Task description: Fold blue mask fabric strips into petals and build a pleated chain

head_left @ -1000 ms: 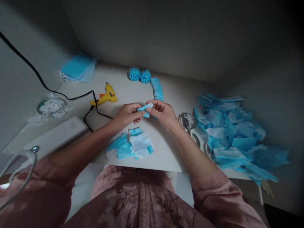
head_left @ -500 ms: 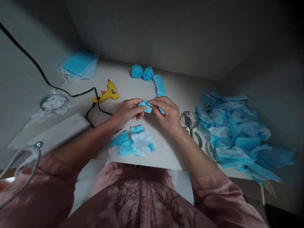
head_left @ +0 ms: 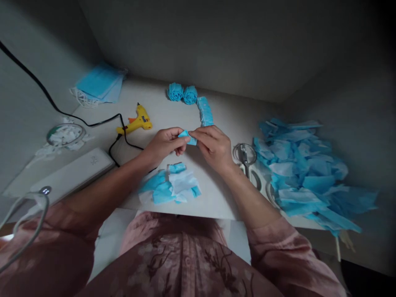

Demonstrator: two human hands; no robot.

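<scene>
A small folded blue piece (head_left: 192, 140) is pinched between both hands over the middle of the table. My left hand (head_left: 168, 142) grips its left end between thumb and fingers. On its upper right part, the fingertips of my right hand (head_left: 213, 146) are closed. Just behind my right hand lies a strip of overlapping folded blue pieces (head_left: 205, 110). Two rolled blue rosettes, a left one (head_left: 175, 92) and a right one (head_left: 189, 95), sit beyond it. Nearer my body is a small pile of blue and white pieces (head_left: 173, 185).
A yellow glue gun (head_left: 139, 119) with a black cord lies left, near a stack of blue masks (head_left: 99, 84), a ring of white scraps (head_left: 66, 135) and a white box (head_left: 74, 171). Rightward are scissors (head_left: 246, 165) and a large heap of blue pieces (head_left: 303, 169).
The blue piece between my hands now looks folded flatter, with my right fingertips moved onto its top edge. The whole view has shifted slightly.
</scene>
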